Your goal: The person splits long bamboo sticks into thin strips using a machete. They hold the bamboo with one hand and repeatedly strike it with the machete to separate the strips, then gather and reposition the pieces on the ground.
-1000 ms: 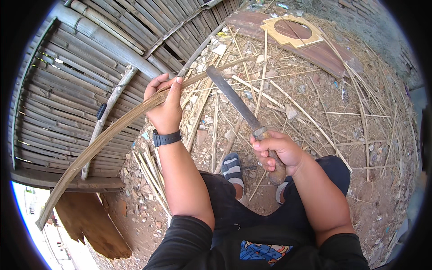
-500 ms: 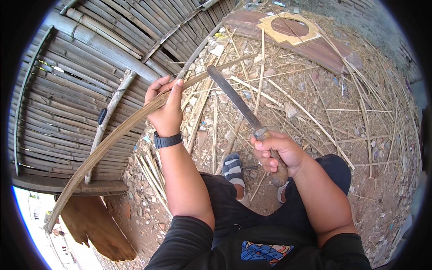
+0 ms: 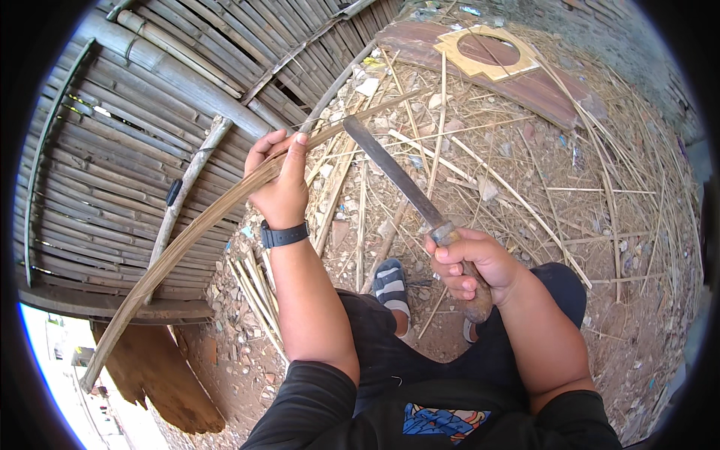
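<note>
My left hand (image 3: 283,180), with a dark watch on its wrist, is closed round a long, bent bundle of split bamboo strips (image 3: 180,245). The bundle runs from the lower left up past my thumb, and its thin far end reaches over the littered ground. In my right hand (image 3: 480,264) is the worn handle of a long knife (image 3: 397,174) with a dark, blunt-tipped blade. The blade slants up and left, its tip close to the bundle just right of my left hand. Whether the tip touches the strips I cannot tell.
A bamboo slat wall (image 3: 112,180) rises on the left. Loose bamboo strips (image 3: 517,202) lie scattered over dirt and rubble, with a cut bunch (image 3: 256,296) by my left forearm. Farther off, a yellow frame with a round hole (image 3: 469,64) rests on a reddish-brown board (image 3: 405,41).
The knife and my right hand have shifted slightly down and right. My left hand still grips the bamboo bundle, almost unmoved.
</note>
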Demonstrator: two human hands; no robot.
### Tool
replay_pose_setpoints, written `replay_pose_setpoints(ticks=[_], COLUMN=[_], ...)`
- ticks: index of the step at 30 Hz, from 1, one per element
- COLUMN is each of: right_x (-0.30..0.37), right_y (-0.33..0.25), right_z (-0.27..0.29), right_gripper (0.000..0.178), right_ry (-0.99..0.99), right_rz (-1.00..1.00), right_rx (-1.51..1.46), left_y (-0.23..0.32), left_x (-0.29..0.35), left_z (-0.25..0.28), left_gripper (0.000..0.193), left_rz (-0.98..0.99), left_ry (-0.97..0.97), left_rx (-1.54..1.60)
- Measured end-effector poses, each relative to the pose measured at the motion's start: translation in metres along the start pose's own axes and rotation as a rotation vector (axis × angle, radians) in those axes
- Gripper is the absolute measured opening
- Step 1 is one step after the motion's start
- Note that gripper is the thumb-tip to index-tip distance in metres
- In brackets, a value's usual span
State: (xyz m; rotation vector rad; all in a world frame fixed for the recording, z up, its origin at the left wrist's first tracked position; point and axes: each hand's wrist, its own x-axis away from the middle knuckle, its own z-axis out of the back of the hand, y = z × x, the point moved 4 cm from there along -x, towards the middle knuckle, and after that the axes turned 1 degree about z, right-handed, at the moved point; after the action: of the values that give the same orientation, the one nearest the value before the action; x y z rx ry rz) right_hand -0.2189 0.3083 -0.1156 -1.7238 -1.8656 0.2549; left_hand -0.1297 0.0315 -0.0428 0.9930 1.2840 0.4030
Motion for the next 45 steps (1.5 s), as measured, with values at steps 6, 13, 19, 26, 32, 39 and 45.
replay_pose_setpoints(ticks=[6, 13, 19, 26, 32, 39, 45], right_x=[-0.002, -0.015, -0.029, -0.023, -0.02, -0.025, -0.012], right_y=[0.004, -0.006, -0.011, -0.058, -0.051, -0.051, -0.069], right_z=[-0.001, 0.013, 0.023, 0.1, 0.073, 0.056, 0.064], right_gripper=[0.014, 0.016, 0.013, 0.009, 0.013, 0.034, 0.026], right_ry=[-0.036, 0.026, 0.274, 0.587, 0.462, 0.529, 0.654], right_rz=[-0.001, 0.087, 0.261, 0.551, 0.456, 0.488, 0.792], right_rx=[-0.046, -0.028, -0.001, -0.192, -0.095, 0.027, -0.081], left_y=[0.002, 0.003, 0.001, 0.004, 0.002, -0.015, -0.039], left_x=[0.0, 0.005, 0.014, 0.008, 0.012, 0.048, 0.082], left_z=[-0.003, -0.011, -0.025, -0.012, -0.018, -0.069, -0.102], left_gripper=[0.03, 0.028, 0.033, 0.038, 0.04, 0.039, 0.032], left_rz=[0.003, 0.101, 0.141, 0.266, 0.283, 0.403, 0.578], left_ry=[-0.013, -0.129, -0.214, -0.324, -0.334, -0.467, -0.541], left_rx=[-0.007, 0.003, 0.081, 0.173, 0.295, 0.315, 0.541])
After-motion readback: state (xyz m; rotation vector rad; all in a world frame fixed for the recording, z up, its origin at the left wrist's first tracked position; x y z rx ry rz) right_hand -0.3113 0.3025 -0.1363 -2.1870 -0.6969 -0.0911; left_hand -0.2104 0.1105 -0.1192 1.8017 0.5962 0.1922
